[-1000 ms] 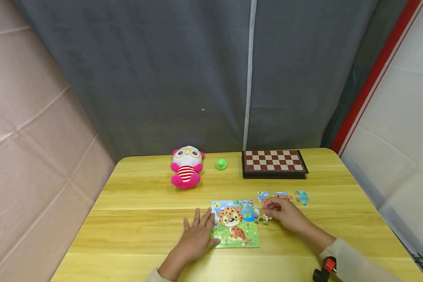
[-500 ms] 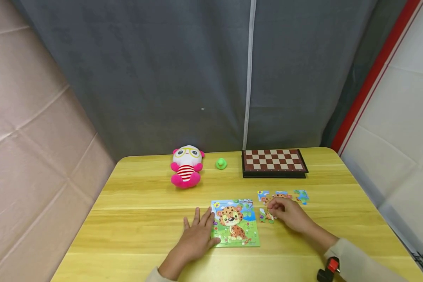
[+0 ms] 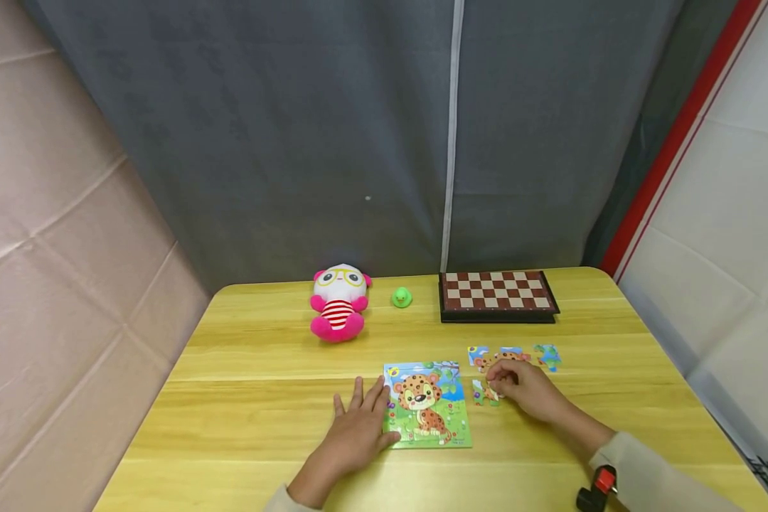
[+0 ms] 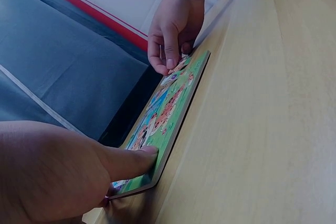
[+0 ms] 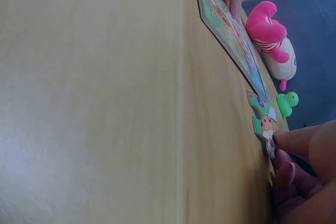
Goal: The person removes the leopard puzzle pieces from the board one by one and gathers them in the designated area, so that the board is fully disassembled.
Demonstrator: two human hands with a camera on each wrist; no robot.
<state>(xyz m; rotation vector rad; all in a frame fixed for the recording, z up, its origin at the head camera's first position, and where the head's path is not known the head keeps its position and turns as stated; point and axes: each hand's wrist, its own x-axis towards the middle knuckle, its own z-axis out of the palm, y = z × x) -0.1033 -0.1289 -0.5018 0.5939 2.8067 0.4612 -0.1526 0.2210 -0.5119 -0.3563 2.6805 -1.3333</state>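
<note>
My left hand [image 3: 357, 432] lies with fingers spread against the left edge of a framed leopard jigsaw puzzle [image 3: 430, 412]. Its thumb rests on the puzzle's near left corner, as the left wrist view also shows. Just right of the puzzle, my right hand [image 3: 526, 390] pinches the right side of a puzzle piece [image 3: 482, 393] between thumb and curled fingers. Low over the wood, the green and orange piece [image 5: 262, 119] shows in the right wrist view, its right end partly covered by the thumb. A small gap separates it from the puzzle in the head view.
Behind the right hand lie loose pieces: a sun piece [image 3: 478, 353], a leopard-head piece [image 3: 515, 353] and a leafy piece [image 3: 547, 357]. Along the back stand a pink plush toy [image 3: 339, 306], a green rubber duck [image 3: 401, 298] and a chessboard box [image 3: 498, 297].
My right hand has drawn the puzzle piece a short way right, off the puzzle's edge, opening a gap. Lately it barely moves. The left hand and the puzzle have stayed put.
</note>
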